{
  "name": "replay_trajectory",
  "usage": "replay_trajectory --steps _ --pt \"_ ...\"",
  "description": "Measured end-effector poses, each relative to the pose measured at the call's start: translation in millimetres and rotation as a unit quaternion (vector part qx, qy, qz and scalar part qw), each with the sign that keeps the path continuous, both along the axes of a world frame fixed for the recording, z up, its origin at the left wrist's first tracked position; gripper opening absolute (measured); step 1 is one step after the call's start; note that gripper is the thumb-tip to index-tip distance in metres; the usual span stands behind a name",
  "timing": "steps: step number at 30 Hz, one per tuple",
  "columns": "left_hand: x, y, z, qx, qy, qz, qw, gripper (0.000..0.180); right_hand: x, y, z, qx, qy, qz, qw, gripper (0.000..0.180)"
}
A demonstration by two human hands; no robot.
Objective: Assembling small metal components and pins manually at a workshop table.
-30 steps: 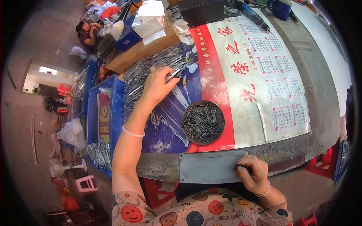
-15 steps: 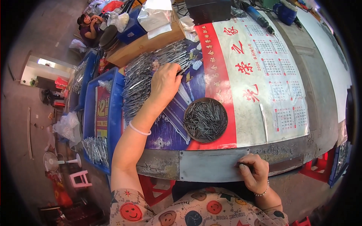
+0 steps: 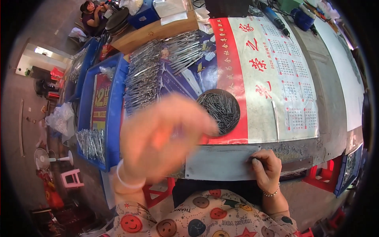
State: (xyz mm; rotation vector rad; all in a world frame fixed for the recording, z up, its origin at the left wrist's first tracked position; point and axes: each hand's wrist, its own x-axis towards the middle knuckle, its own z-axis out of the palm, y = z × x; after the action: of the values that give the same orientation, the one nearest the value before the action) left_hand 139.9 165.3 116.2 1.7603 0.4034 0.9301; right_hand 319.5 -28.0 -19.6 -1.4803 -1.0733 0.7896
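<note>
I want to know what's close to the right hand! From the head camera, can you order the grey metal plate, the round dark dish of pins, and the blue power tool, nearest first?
From the right hand:
1. Grey metal plate, touching the hand, to its left.
2. Round dark dish of pins, further up on the table, left of the hand.
3. Blue power tool, at the table's far edge.

Left hand [image 3: 162, 136] raised close to camera, heavily blurred, grip unreadable. Right hand [image 3: 266, 168] curled at right end of grey metal plate [image 3: 219, 162], fingertips on its edge. Round dish of dark pins [image 3: 219, 110] just beyond plate, on red band of calendar sheet [image 3: 284, 79]. Rows of silvery metal pieces [image 3: 154, 71] far-left of dish. Blue tray [image 3: 112, 114] left of dish, more metal pieces at its near corner.
</note>
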Motion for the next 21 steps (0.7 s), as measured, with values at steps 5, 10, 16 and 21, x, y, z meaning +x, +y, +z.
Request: replay_trajectory --steps 5,10,16,21 --pt "-11 -51 46 -0.122 -0.217 -0.249 0.936 0.016 -6 0 -2 -0.035 0.023 -0.027 0.999 0.008" --pt "-31 -111 26 -0.155 -0.271 -0.204 0.928 0.023 -12 7 0 -0.004 0.059 -0.053 0.997 0.005" --pt "-48 -129 15 -0.172 -0.315 -0.191 0.914 0.033 -15 7 -1 0.001 0.045 -0.055 0.998 0.005" --pt "-73 -135 8 -0.177 -0.336 -0.184 0.906 0.042 -17 4 -2 -0.001 0.037 -0.055 0.998 0.006"
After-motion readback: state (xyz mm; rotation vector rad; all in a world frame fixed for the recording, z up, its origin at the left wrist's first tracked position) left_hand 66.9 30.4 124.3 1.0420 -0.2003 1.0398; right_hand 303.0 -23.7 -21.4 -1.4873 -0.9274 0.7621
